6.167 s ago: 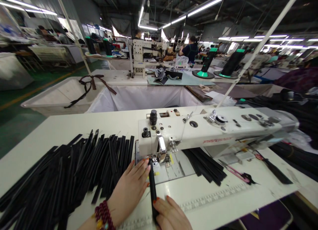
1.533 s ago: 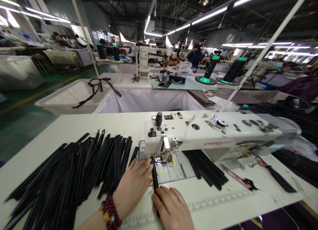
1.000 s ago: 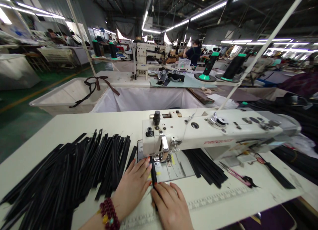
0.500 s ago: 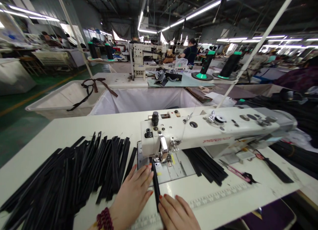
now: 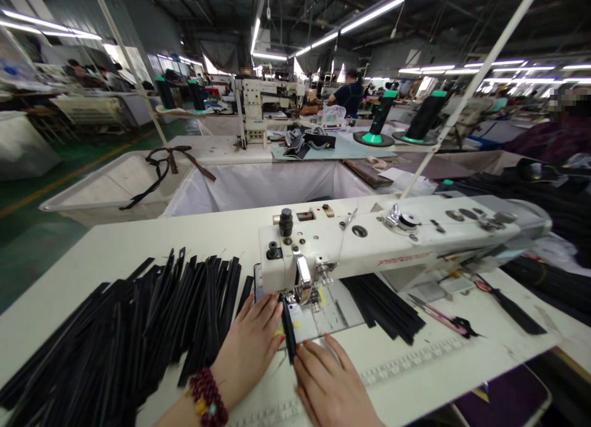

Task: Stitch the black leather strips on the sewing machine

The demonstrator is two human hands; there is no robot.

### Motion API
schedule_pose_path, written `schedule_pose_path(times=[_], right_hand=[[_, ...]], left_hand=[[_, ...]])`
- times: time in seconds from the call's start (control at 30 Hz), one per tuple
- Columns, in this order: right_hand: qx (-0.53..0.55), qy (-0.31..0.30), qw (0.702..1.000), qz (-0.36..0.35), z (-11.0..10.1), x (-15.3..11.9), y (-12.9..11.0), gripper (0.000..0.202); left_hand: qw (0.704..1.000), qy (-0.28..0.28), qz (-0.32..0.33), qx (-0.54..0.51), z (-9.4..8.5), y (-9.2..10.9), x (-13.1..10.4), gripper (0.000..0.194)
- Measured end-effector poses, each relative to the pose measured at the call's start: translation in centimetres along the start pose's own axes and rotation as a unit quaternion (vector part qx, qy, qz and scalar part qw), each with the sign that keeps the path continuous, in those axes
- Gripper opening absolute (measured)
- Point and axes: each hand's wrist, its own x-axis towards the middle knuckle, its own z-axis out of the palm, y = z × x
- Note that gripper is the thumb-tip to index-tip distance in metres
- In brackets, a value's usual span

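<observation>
A narrow black strip point(image 5: 289, 331) runs under the presser foot point(image 5: 302, 295) of a white sewing machine point(image 5: 351, 245). My left hand point(image 5: 256, 328) lies along its left side, fingers stretched out flat, fingertips touching the strip close to the foot and thumb against its edge. Lower down, my right hand point(image 5: 330, 378) rests flat with fingers apart, fingertips against the strip's near end. Neither hand is closed around it. Left of my left hand is a big pile of similar black strips point(image 5: 124, 328). Several more strips point(image 5: 383, 307) lie fanned beneath the machine arm.
Pink-handled thread snips point(image 5: 443, 316) and another tool with a black strip point(image 5: 512, 307) lie at the right. A ruler scale point(image 5: 415, 359) runs along the table's front. Behind are a white-lined bin point(image 5: 277, 184), thread cones point(image 5: 383, 116) and a co-worker point(image 5: 348, 98).
The black strip has fed further under the presser foot, its near end now closer to it. My right hand has moved forward with it; my left hand stays by the foot.
</observation>
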Motion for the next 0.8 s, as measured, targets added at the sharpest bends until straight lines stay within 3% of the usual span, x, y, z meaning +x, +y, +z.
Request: schedule_pose_path(times=[0.2, 0.63, 0.8], right_hand=[[0.016, -0.011, 1.000, 0.008, 0.3, 1.5, 0.8, 0.030], [-0.040, -0.093, 0.995, 0.017, 2.1, 4.0, 2.6, 0.015], [-0.052, -0.117, 0.992, 0.023, 3.2, 4.6, 3.0, 0.022]], left_hand=[[1.000, 0.014, -0.005, -0.010, 0.0, -0.2, 0.4, 0.037], [1.000, 0.025, 0.008, -0.012, 0.3, -0.6, 0.5, 0.033], [1.000, 0.027, 0.009, 0.000, 0.3, -0.5, 0.6, 0.032]])
